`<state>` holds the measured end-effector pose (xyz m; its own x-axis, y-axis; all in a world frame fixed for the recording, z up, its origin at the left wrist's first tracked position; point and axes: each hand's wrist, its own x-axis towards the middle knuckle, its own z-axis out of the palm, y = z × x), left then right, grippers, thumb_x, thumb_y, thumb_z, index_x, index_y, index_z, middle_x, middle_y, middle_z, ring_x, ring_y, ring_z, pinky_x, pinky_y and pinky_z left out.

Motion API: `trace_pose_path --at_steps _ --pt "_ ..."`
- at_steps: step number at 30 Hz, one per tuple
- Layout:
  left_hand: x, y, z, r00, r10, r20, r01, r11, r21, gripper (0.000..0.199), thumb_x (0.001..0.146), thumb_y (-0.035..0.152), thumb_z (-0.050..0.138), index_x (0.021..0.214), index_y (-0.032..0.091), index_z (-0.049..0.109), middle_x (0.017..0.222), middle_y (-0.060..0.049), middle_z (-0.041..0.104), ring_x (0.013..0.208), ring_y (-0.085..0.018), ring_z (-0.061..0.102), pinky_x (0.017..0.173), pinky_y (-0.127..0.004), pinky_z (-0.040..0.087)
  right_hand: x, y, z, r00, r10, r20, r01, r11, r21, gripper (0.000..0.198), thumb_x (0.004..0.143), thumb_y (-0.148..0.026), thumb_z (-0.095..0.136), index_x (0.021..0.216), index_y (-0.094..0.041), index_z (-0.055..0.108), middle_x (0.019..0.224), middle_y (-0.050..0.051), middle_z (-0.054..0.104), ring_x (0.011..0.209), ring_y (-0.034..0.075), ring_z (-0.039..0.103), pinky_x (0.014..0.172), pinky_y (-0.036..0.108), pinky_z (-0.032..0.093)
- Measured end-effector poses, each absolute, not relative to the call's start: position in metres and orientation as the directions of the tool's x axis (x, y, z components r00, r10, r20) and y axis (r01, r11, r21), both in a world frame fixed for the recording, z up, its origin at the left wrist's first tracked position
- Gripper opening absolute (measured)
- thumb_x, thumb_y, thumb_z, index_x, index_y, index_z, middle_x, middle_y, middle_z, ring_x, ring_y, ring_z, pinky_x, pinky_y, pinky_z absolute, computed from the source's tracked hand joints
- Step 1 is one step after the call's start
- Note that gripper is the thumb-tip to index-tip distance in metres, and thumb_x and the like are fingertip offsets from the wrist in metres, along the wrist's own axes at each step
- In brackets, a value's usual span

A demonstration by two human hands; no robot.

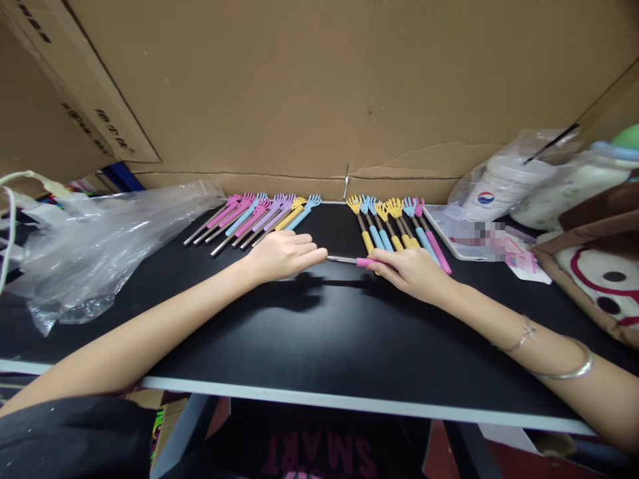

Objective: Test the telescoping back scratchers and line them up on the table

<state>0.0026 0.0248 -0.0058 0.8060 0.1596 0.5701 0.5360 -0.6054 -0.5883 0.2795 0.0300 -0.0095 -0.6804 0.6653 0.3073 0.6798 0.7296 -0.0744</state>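
Between my hands, above the black desk, a back scratcher is held level, its metal rod (342, 259) bare in the middle. My right hand (407, 271) is closed round its pink handle. My left hand (287, 255) is closed at the other end of the rod, and the fingers hide that end. Behind my left hand lies a row of back scratchers (243, 216) with pink, blue, purple and yellow claw heads, several showing metal rods. Beyond my right hand lies another row of back scratchers (394, 223), with yellow, blue and pink handles.
A clear plastic bag (110, 239) and a white cable (10, 226) lie at the left. At the right are a phone (452, 236), a bagged paper cup (504, 189) and a brown plush bag (599, 266). Cardboard (299, 86) walls the back of the desk (299, 346).
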Motion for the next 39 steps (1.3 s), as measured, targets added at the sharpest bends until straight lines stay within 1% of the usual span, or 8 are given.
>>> trace_pose_path --at_steps 5,10,13,22,28,33,36,39 --pt "0.005 0.023 -0.005 0.796 0.190 0.574 0.546 -0.633 -0.549 0.019 0.092 0.021 0.045 0.076 0.020 0.056 0.053 0.005 0.050 0.050 -0.009 0.047 0.047 -0.024 0.029 0.279 0.029 -0.009 -0.683 0.671 0.290 0.692 0.721 -0.038 0.053 0.095 -0.055 0.023 0.088 -0.022 0.064 0.059 0.001 0.064 0.052 0.014 0.057 0.050 0.023 0.026" --pt "0.008 0.023 -0.006 0.789 0.317 0.527 0.578 -0.674 -0.460 0.027 0.095 0.031 0.040 0.077 0.020 0.056 0.055 0.003 0.052 0.050 -0.009 0.050 0.046 -0.023 0.027 0.279 0.029 -0.010 -0.680 0.683 0.267 0.710 0.704 0.008 0.054 0.095 -0.055 0.022 0.088 -0.022 0.065 0.058 0.002 0.063 0.052 0.015 0.057 0.050 0.023 0.024" --pt "0.007 0.023 -0.007 0.791 0.355 0.499 0.582 -0.688 -0.434 0.029 0.096 0.033 0.037 0.079 0.019 0.056 0.057 0.002 0.054 0.050 -0.009 0.051 0.045 -0.023 0.026 0.279 0.029 -0.010 -0.685 0.677 0.270 0.712 0.701 0.047 0.055 0.095 -0.055 0.021 0.088 -0.022 0.065 0.057 0.002 0.062 0.052 0.015 0.057 0.050 0.023 0.023" --pt "0.002 0.026 -0.005 0.782 0.447 0.434 0.596 -0.740 -0.312 0.022 0.094 0.033 0.040 0.084 0.020 0.055 0.061 0.003 0.057 0.054 -0.010 0.054 0.047 -0.023 0.024 0.278 0.029 -0.009 -0.709 0.621 0.334 0.688 0.713 0.134 0.051 0.096 -0.051 0.024 0.084 -0.021 0.063 0.058 0.002 0.065 0.049 0.013 0.056 0.049 0.023 0.023" --pt "0.002 0.026 -0.002 0.728 0.582 0.364 0.648 -0.757 -0.084 0.017 0.091 0.033 0.045 0.085 0.021 0.055 0.068 0.003 0.063 0.059 -0.010 0.057 0.050 -0.021 0.023 0.278 0.027 -0.009 -0.713 0.610 0.347 0.683 0.715 0.146 0.045 0.096 -0.047 0.029 0.088 -0.021 0.064 0.064 0.001 0.068 0.054 0.013 0.060 0.050 0.024 0.025" --pt "0.003 0.025 0.003 0.674 0.698 0.243 0.695 -0.710 0.113 0.017 0.088 0.038 0.052 0.084 0.022 0.056 0.059 0.006 0.057 0.055 -0.009 0.053 0.052 -0.019 0.025 0.277 0.025 -0.006 -0.709 0.598 0.374 0.671 0.735 0.095 0.039 0.094 -0.047 0.036 0.088 -0.022 0.065 0.071 0.000 0.071 0.060 0.012 0.063 0.051 0.023 0.029" --pt "0.003 0.026 0.004 0.658 0.737 0.155 0.697 -0.674 0.246 0.018 0.088 0.039 0.054 0.086 0.021 0.056 0.058 0.008 0.057 0.053 -0.008 0.051 0.053 -0.017 0.027 0.277 0.025 -0.006 -0.713 0.584 0.389 0.664 0.741 0.105 0.040 0.094 -0.048 0.037 0.085 -0.021 0.065 0.070 0.000 0.070 0.059 0.011 0.063 0.050 0.022 0.028" --pt "0.003 0.028 0.003 0.674 0.736 0.066 0.661 -0.640 0.392 0.018 0.090 0.038 0.052 0.086 0.020 0.053 0.059 0.008 0.060 0.054 -0.007 0.051 0.055 -0.016 0.029 0.278 0.026 -0.008 -0.722 0.558 0.409 0.650 0.750 0.124 0.041 0.094 -0.049 0.037 0.083 -0.021 0.065 0.067 0.000 0.070 0.059 0.011 0.063 0.049 0.022 0.028"
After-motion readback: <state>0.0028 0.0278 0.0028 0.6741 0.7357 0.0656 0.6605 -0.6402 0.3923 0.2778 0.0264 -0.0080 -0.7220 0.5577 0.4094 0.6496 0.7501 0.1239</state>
